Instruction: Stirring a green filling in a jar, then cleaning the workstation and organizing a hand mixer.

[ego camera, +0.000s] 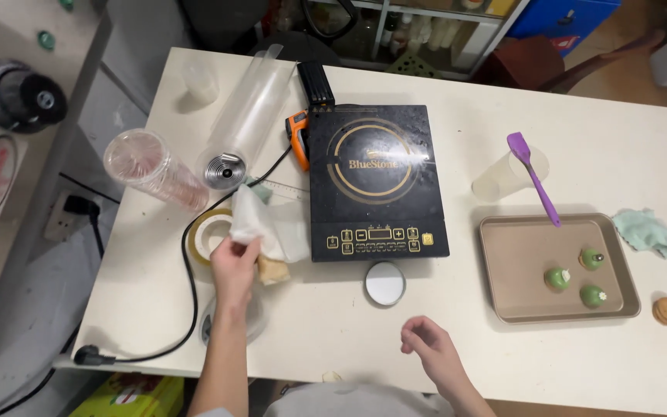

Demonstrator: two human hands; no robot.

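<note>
The left hand (235, 261) pinches a piping bag (250, 220) by its bunched top, near the tabletop's (333, 340) left edge, so the filling seems kept down at the tip, where a beige lump (275, 269) touches the surface. It lies just left of the black cooktop (376, 181) and beside a roll of tape (211, 232). The right hand (431, 349) hovers at the front edge, fingers loosely curled, holding nothing, well apart from the bag. A baking tray (503, 262) with three green cakes (557, 279) sits toward the right edge.
</note>
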